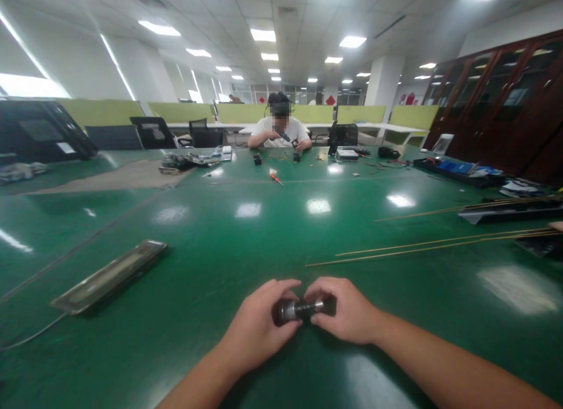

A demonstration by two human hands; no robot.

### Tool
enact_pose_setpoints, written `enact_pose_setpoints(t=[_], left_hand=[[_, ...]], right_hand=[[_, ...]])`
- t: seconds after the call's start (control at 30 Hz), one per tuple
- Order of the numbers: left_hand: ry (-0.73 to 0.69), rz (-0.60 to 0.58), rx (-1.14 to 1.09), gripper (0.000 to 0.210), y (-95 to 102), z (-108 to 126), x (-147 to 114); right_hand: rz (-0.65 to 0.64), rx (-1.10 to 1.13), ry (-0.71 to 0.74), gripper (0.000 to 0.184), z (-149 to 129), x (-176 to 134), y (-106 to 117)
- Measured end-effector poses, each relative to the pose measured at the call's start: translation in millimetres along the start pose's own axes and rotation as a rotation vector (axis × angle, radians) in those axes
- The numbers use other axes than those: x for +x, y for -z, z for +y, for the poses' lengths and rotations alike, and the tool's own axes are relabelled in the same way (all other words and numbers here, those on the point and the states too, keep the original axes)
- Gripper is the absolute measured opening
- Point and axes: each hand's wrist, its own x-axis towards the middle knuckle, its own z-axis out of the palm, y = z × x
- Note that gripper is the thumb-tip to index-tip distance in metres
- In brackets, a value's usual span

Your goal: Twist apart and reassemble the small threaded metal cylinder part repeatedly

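My left hand [263, 316] curls its thumb and fingers around the wide dark end of a black-and-silver cylindrical part [302, 308]. At the other end, my right hand [347, 310] has its fingers and thumb around the dark tip. Between the hands show a silver band, a ribbed black middle and a shiny narrow shaft. The part lies roughly level, low over the green table [211, 350]. Its exact kind is unclear, and both ends are partly hidden by fingers.
A long shallow tray-like case [112, 277] with a cable lies at left. Thin brass-coloured rods [422, 244] reach in from the right. A red screwdriver [275, 178] lies farther off. Across the table a person [281, 127] handles small dark parts. Black trays [457, 169] stand at right.
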Motion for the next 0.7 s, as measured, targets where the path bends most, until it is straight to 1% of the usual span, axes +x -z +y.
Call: enact_pose_setpoints(t=[0.2,0.37,0.5,0.6,0.7], left_hand=[[-0.010,0.018,0.011,0.058,-1.6,2.6,0.7],[0.004,0.003,0.031,0.056,-2.8,4.5,0.4],[0.038,-0.003,0.037,0.058,-2.1,5.7,0.3],[0.077,-0.028,-0.004,0.062,-1.8,6.6,0.2],[0.080,-0.046,-0.034,0.064,-2.7,6.3,-0.4]], right_hand=[[0.023,-0.076,0.068,0.028,-1.6,-2.5,-2.3],[0.034,-0.117,0.115,0.023,-1.7,-4.3,-2.9],[0.031,-0.116,0.131,0.020,-2.9,-3.3,-2.4],[0.033,-0.103,0.144,0.019,-3.5,-2.4,-2.9],[0.025,-0.103,0.146,0.016,-2.7,-2.5,-3.6]])
